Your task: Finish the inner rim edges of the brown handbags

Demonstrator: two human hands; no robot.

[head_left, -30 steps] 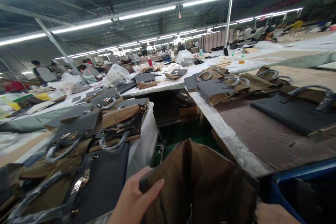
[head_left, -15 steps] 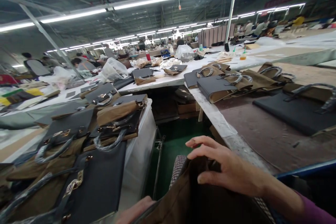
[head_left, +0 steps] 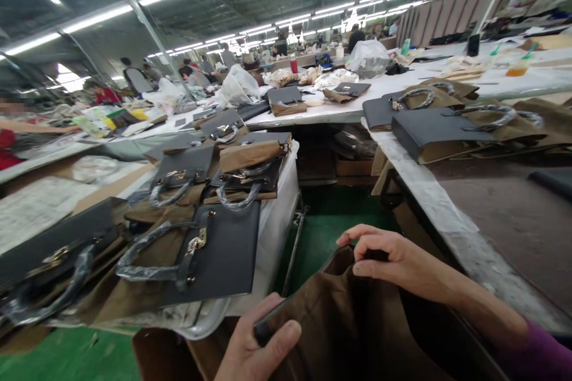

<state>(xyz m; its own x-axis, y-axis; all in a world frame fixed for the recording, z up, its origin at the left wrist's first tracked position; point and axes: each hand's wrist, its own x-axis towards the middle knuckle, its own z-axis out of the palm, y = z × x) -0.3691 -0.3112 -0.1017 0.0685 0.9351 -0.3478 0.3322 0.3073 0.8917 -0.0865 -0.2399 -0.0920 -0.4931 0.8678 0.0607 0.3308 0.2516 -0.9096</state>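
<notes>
A handbag (head_left: 333,321) with a dark outside and brown lining is at the bottom of the view, its mouth spread towards me and its lower part cut off by the frame. My left hand (head_left: 263,342) grips its near left edge, thumb on the lining and fingers outside. At the far rim my right hand (head_left: 393,259) is closed on the edge, thumb against the lining. Left of my hands, a dark handbag (head_left: 223,256) with a gold clasp and film-wrapped handles lies on a white-covered table.
More handbags (head_left: 187,161) crowd the left table. On the right table (head_left: 504,208) lie other dark bags (head_left: 440,131) with brown lining. Green floor (head_left: 335,208) shows between the tables. A person in red (head_left: 9,137) is at the far left; others are in the background.
The view has swung left, so the scene sits farther right. My left hand has come up into view with its thumb over the bag's edge. My right fingers have closed on the rim.
</notes>
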